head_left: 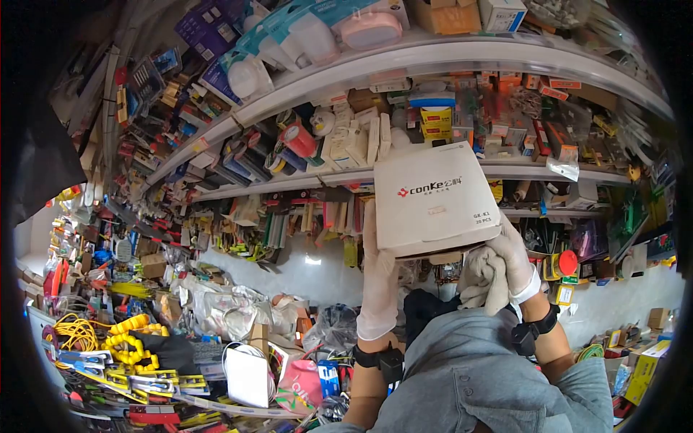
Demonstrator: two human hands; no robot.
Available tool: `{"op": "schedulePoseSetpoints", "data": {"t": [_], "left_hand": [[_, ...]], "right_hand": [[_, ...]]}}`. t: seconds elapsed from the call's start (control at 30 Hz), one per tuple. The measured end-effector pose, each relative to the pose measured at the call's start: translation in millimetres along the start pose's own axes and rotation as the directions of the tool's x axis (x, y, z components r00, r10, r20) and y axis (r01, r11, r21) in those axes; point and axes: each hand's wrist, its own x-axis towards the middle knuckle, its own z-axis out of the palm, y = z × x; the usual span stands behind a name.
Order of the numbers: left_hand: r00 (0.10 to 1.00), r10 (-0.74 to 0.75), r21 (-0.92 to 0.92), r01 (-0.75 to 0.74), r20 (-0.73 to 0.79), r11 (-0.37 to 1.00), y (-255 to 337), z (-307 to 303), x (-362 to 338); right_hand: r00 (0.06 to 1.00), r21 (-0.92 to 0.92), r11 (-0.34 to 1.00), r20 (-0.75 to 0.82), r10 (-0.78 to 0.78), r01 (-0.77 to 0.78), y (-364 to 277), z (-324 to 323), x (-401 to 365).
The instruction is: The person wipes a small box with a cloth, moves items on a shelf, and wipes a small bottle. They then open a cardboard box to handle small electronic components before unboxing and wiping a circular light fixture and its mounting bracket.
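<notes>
Head view: a white box (433,198) printed "conKe" is held up in front of a crowded shelf (520,173), just to the 3 o'clock side of the picture's middle. The left hand (379,270), in a white glove, lies flat along the box's edge at 8 o'clock, fingers stretched upward and pressing the side. The right hand (516,260), also gloved, props the corner at 4 o'clock and clutches a pale cloth (482,278) bunched under the box. Coils of yellow cable (76,333) lie well apart at 8 o'clock, low in the clutter.

The box looks like stiff, smooth card, probably light for its bulk and slick against gloves. Opposite edges with a palm underneath seem the safest hold, since the thin lid face could dent.
</notes>
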Motion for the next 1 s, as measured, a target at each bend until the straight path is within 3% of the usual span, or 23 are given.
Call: {"op": "schedulePoseSetpoints", "data": {"t": [0.07,0.1,0.17,0.43,0.5,0.53,0.57,0.63,0.7,0.8,0.83,0.9,1.0], "left_hand": [[0.987,-0.148,-0.126,0.139,-0.063,0.982,4,5,-2],[0.987,-0.147,-0.126,0.138,-0.063,0.982,3,4,-1],[0.987,-0.117,0.005,0.118,-0.111,0.993,-3,3,1],[0.992,0.033,-0.047,-0.038,-0.119,0.998,-13,2,-2],[0.992,0.058,-0.044,-0.063,-0.114,0.997,-12,2,-3],[0.990,0.066,0.000,-0.067,-0.125,0.998,-13,1,-4],[0.988,0.076,0.044,-0.070,-0.136,0.997,-13,0,-4],[0.987,0.112,0.097,-0.101,-0.117,0.990,-18,-2,-6],[0.984,0.149,0.148,-0.134,-0.093,0.980,-20,-2,-6],[0.986,0.142,0.090,-0.134,-0.084,0.987,-19,-3,-7],[0.988,0.132,0.093,-0.124,-0.081,0.988,-20,-4,-7],[0.989,0.123,0.098,-0.115,-0.077,0.989,-18,0,-7],[0.975,0.054,0.031,-0.048,-0.213,0.998,-33,-2,-6]], "right_hand": [[1.000,0.062,0.998,0.006,-0.002,0.001,-1,7,-3],[0.999,0.112,0.993,0.008,0.035,-0.036,-1,3,-1],[0.999,0.125,0.992,0.029,0.030,-0.034,2,3,-1],[0.994,0.047,0.999,0.105,0.007,-0.012,4,0,-3],[0.986,0.219,0.975,0.164,0.001,-0.038,6,-9,1],[0.975,0.359,0.932,0.183,-0.127,0.053,24,-22,3],[0.975,0.359,0.932,0.183,-0.127,0.054,21,-19,5],[0.993,0.110,0.990,0.091,0.080,-0.090,11,-8,9],[0.997,0.088,0.996,0.076,0.002,-0.009,8,-7,3],[0.936,-0.173,0.929,0.078,0.344,-0.327,-3,-8,2],[0.936,-0.171,0.929,0.078,0.344,-0.328,-3,-5,1],[0.976,0.015,0.976,0.028,0.217,-0.217,-3,3,-1],[0.986,0.073,0.983,0.025,0.168,-0.169,14,-4,3]]}}
